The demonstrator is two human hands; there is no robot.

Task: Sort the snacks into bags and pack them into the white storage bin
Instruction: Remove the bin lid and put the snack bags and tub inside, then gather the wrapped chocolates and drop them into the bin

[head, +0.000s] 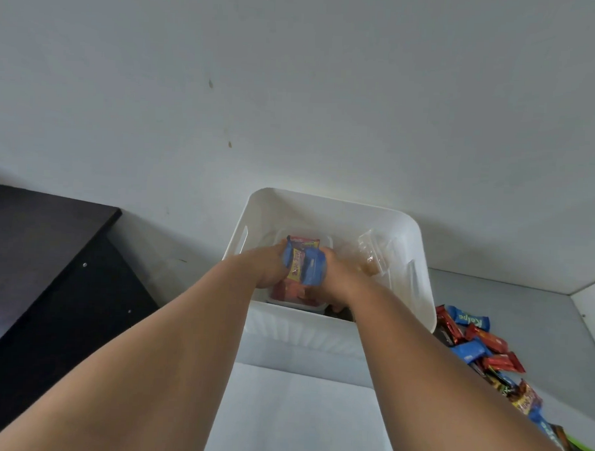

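Observation:
The white storage bin (336,329) stands against the wall in the middle of the view. Both my hands reach down into it. My left hand (270,268) and my right hand (338,278) together grip a clear bag of blue and red snack packets (304,265), held just above the bin's floor. Beneath it lies a bag of red and orange snacks (293,295). Another clear bag with brownish pieces (373,256) leans inside the bin's right half. My fingers are partly hidden behind the held bag.
A heap of loose wrapped snacks (481,346), red, blue and dark, lies on the grey surface right of the bin. A dark wooden furniture top (32,248) sits at the left. The white wall rises directly behind the bin.

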